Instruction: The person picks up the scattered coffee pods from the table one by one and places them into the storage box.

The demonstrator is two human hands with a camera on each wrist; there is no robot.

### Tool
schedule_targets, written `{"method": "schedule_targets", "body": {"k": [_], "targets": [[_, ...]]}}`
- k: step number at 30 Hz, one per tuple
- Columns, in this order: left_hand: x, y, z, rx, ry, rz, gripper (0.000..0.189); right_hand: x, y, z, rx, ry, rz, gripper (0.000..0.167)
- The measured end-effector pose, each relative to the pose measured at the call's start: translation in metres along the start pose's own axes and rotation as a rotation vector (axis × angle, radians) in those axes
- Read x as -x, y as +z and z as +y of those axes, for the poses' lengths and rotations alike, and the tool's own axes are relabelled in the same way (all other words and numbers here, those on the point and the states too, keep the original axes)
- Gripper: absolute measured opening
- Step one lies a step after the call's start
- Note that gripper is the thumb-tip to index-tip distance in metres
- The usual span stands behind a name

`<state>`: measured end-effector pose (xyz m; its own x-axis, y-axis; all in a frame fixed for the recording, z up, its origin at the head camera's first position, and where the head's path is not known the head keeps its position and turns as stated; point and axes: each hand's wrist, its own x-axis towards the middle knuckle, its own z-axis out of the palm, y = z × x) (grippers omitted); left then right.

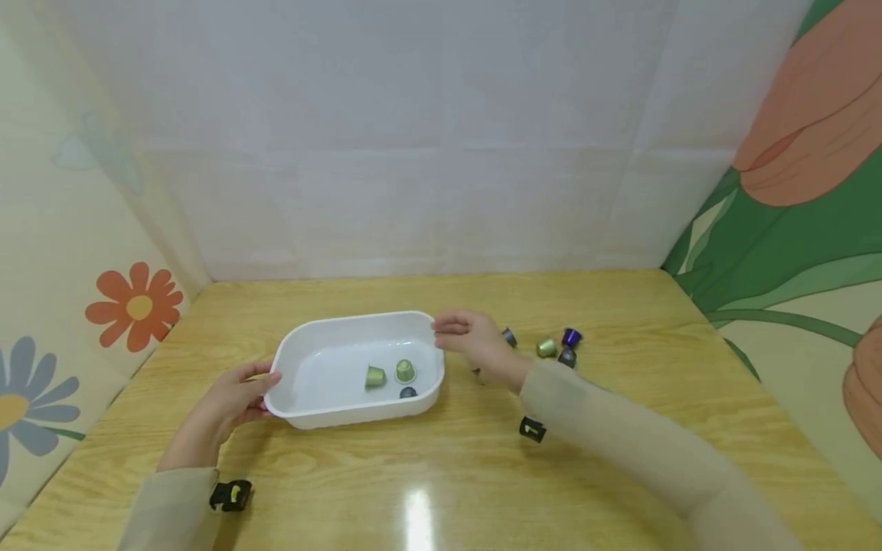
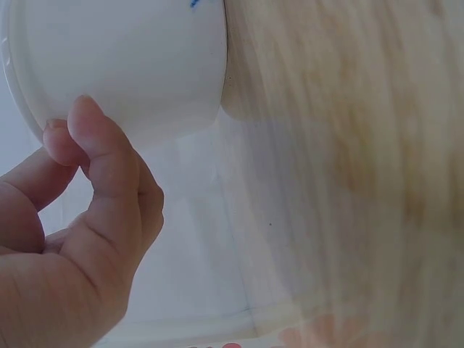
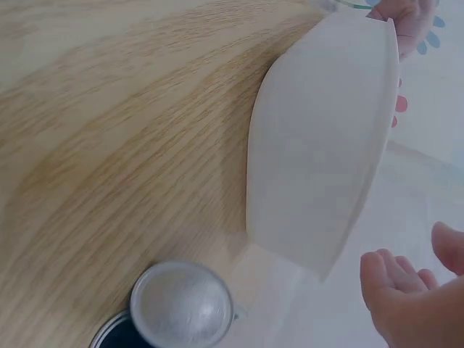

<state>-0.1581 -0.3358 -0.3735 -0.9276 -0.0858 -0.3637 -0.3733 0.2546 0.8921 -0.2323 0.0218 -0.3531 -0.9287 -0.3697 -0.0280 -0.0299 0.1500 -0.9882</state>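
A white rectangular tub (image 1: 331, 418) with rounded corners sits on the wooden table. Inside it, toward the right end, lie two green coffee capsules (image 1: 375, 376) and a dark one (image 1: 408, 392). My left hand (image 1: 233, 396) pinches the rim at the tub's left end, thumb over the edge and fingers outside; the left wrist view shows this grip (image 2: 101, 174). At the opposite end my right hand (image 1: 477, 341) has its fingers extended by the rim. In the right wrist view that hand (image 3: 417, 290) holds nothing and appears apart from the tub wall (image 3: 319, 138).
Right of the right hand lie a green capsule (image 1: 547, 347), a purple one (image 1: 572, 337) and a dark one (image 1: 568, 357). A blue-grey capsule (image 1: 509, 337) shows just behind that hand. A white cloth wall (image 1: 441, 207) closes off the table's back edge.
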Motion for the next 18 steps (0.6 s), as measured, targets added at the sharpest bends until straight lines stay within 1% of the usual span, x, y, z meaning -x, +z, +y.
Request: {"method": "schedule_targets", "body": {"k": [2,5,10,12,18], "targets": [[0.0,-0.001,-0.001,-0.003,-0.001,0.0,0.058,0.005,-0.007,0.0,0.032,0.0,-0.001,0.035],[0.0,-0.002,-0.001,-0.003,-0.005,0.0,0.058,0.009,-0.016,0.001,0.042,0.005,0.004,0.037],[0.001,-0.002,-0.002,0.002,-0.001,0.0,0.057,0.017,-0.032,0.003,0.005,0.023,0.005,0.04],[0.002,-0.001,-0.002,0.007,0.006,-0.001,0.057,0.021,-0.038,0.003,0.015,0.026,0.011,0.041],[0.002,-0.001,-0.002,0.013,0.02,-0.003,0.055,0.032,-0.056,0.01,0.064,0.003,0.014,0.041]]}}
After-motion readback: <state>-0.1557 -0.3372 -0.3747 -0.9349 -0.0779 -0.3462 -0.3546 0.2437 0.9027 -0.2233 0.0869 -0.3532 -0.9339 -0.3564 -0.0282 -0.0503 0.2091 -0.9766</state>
